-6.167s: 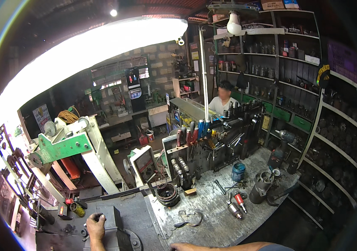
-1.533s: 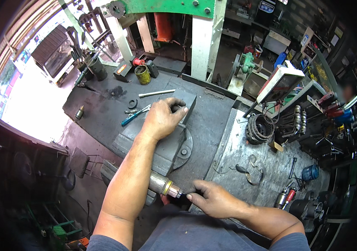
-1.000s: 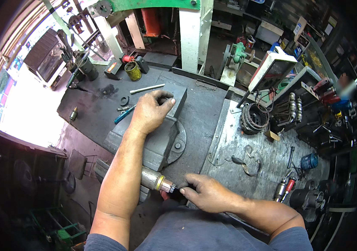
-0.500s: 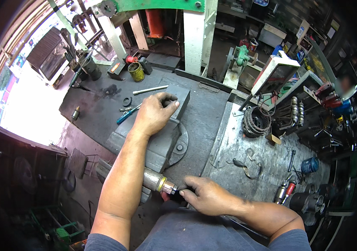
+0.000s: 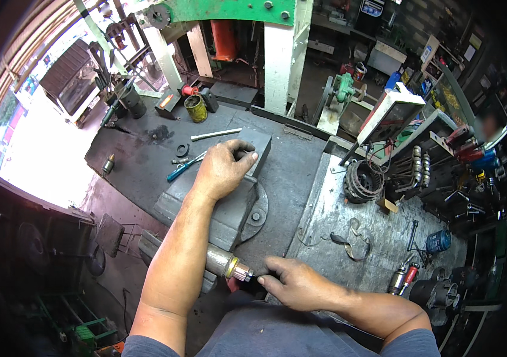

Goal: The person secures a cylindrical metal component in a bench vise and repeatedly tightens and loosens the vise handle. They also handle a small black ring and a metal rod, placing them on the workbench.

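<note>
My left hand (image 5: 223,171) lies over the top of a large grey bench vise (image 5: 226,223). Its fingers are curled and the thumb sits near the index finger; anything between them is too small to make out. A cylindrical metal part (image 5: 220,260) with a yellowish ring and a shiny, ribbed end is at the vise's near side, partly behind my left forearm. At that shiny end my right hand (image 5: 298,284) has thumb and bent fingers closed around a small dark tip (image 5: 254,278). Beyond the left hand are a blue-handled tool (image 5: 179,171), a dark ring (image 5: 182,150) and a pale rod (image 5: 216,134).
A yellow can (image 5: 195,109) stands at the bench's far side below a green and white press frame (image 5: 277,65). On the metal surface to the right are a wire-wound ring (image 5: 363,180), a strap (image 5: 354,247), a blue can (image 5: 438,241) and a red-handled tool (image 5: 410,275).
The view has shifted slightly, so the bench and vise appear a little lower. Both hands keep nearly the same places and grips.
</note>
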Available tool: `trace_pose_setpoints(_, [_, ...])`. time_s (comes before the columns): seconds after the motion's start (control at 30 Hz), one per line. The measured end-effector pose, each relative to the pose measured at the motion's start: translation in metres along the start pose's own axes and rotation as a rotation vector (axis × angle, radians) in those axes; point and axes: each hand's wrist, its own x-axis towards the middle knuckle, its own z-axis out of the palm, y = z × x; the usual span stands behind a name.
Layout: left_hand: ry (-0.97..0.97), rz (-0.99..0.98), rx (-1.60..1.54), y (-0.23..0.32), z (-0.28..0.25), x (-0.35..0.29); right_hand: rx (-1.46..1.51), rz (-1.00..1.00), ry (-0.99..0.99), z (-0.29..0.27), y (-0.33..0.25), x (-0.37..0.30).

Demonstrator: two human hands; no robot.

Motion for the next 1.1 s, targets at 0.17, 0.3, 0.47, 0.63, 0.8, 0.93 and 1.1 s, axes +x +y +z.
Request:
trace_pose_setpoints(0.17, [0.028, 0.057, -0.065, -0.0026, 0.0019, 0.0012, -0.035, 0.061, -0.014, -0.0003, -0.003, -0.0007])
trace_pose_setpoints(0.3, [0.027, 0.04, -0.071, -0.0039, 0.0026, -0.0004, -0.07, -0.002, 0.007, 0.003, 0.0024, 0.0009])
trace_pose_setpoints(0.47, [-0.016, 0.015, 0.011, -0.0008, 0.0015, -0.0003, 0.012, -0.035, 0.026, 0.0035, 0.004, 0.0004])
trace_pose_setpoints(0.63, [0.024, 0.033, -0.072, 0.0032, 0.0013, -0.0022, 0.082, 0.011, -0.031, -0.0005, 0.0014, -0.0011])
trace_pose_setpoints(0.8, [0.036, 0.019, -0.07, 0.0034, 0.0006, -0.0028, -0.032, -0.008, -0.024, 0.0006, 0.0055, 0.0028])
trace_pose_setpoints(0.93, [0.01, 0.066, -0.035, 0.0023, 0.001, -0.0013, -0.031, -0.058, 0.009, 0.0017, 0.0039, 0.003])
trace_pose_setpoints(1.1, [0.045, 0.067, -0.118, 0.0011, 0.0027, -0.0023, -0.012, 0.062, -0.06, -0.0022, 0.0005, -0.0013])
